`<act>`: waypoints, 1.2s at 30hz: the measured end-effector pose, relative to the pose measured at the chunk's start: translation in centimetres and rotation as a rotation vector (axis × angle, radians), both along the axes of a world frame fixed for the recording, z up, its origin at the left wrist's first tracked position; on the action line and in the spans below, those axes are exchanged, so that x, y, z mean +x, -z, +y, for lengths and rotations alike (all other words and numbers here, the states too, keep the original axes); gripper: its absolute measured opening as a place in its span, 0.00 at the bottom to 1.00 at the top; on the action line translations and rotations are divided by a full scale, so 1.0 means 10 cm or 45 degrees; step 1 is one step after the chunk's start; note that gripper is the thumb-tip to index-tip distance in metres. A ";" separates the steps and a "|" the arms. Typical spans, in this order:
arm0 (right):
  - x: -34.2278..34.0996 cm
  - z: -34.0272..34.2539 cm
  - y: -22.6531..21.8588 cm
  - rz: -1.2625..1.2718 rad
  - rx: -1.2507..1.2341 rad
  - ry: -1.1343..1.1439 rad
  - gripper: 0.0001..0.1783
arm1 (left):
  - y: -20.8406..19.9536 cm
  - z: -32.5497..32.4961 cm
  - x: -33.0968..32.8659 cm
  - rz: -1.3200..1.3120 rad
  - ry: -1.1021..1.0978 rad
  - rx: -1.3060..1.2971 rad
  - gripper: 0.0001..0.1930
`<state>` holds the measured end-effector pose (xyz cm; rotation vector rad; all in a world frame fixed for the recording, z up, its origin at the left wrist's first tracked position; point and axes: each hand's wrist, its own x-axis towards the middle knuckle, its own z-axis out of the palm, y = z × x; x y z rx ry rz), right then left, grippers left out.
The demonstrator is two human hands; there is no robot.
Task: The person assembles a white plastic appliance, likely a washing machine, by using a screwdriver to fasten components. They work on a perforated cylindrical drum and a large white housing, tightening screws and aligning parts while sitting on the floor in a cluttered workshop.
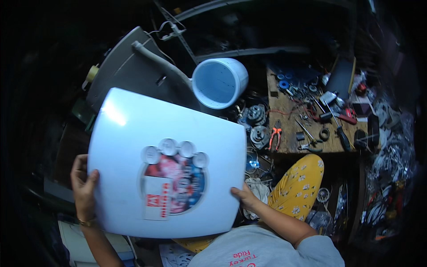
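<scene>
A glossy white panel (133, 129) with rounded corners is held tilted in front of me. On its face are a round colourful sticker (195, 182) and a white-and-red label (156, 209). My left hand (84, 189) grips the panel's left edge, its thumb on the front and the other fingers partly behind. At the lower right edge my right hand (243, 196) holds on with the thumb in front; its other fingers are hidden behind the panel.
Behind the panel are a pale blue tub (240, 78), a grey panel (122, 66) and a hose (160, 62). Motors (259, 135) lie beside a wooden bench (289, 142) bearing orange-handled pliers (275, 135), screwdrivers (343, 139) and loose parts. Plastic bags (391, 147) crowd the right.
</scene>
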<state>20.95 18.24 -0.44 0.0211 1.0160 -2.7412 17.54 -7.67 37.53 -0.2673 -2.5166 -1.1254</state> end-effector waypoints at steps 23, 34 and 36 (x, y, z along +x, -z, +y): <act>-0.61 0.36 -1.78 1.609 1.627 0.815 0.26 | 1.42 0.73 0.02 -1.468 1.280 0.263 0.33; -0.52 0.10 -1.65 1.671 1.421 0.901 0.26 | 3.45 -0.58 -1.72 -1.270 0.484 -1.917 0.24; -0.50 0.15 -1.68 1.685 1.452 0.880 0.26 | 3.86 -0.65 -1.62 -1.201 0.393 -1.834 0.20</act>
